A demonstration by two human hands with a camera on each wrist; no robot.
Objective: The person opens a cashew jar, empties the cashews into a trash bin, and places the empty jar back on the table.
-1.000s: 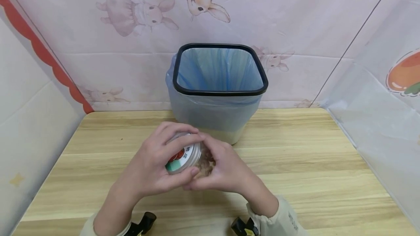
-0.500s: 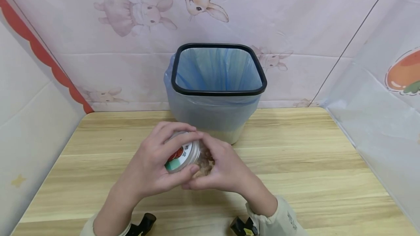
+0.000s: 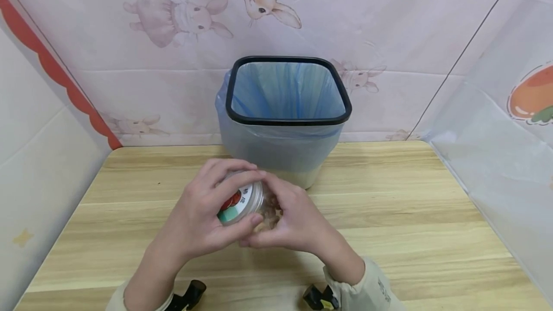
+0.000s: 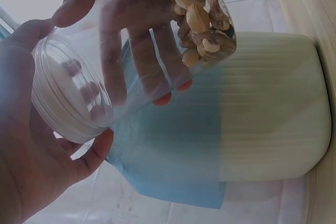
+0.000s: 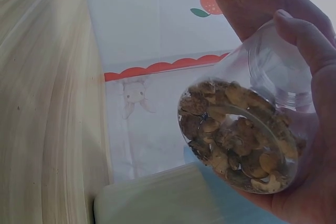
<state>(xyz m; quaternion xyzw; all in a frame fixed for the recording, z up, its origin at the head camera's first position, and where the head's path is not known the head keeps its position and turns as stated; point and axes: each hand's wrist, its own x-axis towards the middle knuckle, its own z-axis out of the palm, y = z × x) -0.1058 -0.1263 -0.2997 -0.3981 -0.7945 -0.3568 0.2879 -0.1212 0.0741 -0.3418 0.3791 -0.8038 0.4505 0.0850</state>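
Between both hands, a clear plastic jar (image 3: 271, 212) is tilted and raised above the table. Its screw lid (image 3: 233, 209) bears a white, green and red label and faces my left. My left hand (image 3: 203, 215) grips the lid, with thumb and fingers around its edge. The right hand (image 3: 298, 222) holds the body, and in the left wrist view its fingers show through the plastic. Brown-skinned nuts (image 4: 202, 24), some shaped like cashews, lie toward the jar's bottom. Seen from the right wrist, the jar's base (image 5: 239, 137) faces the camera. The lid looks seated on the jar.
Just beyond the hands stands a bin (image 3: 281, 152) with a black rim and blue liner bag (image 3: 289, 92). It rests on the wooden table (image 3: 410, 215) near the rabbit-print back wall (image 3: 173, 85). Side walls flank the table. Black wrist mounts (image 3: 190, 294) show below.
Hands and jar stay almost in place, with a very slight upward shift in the head view. Both hands keep their grip, and the lid stays on the jar.
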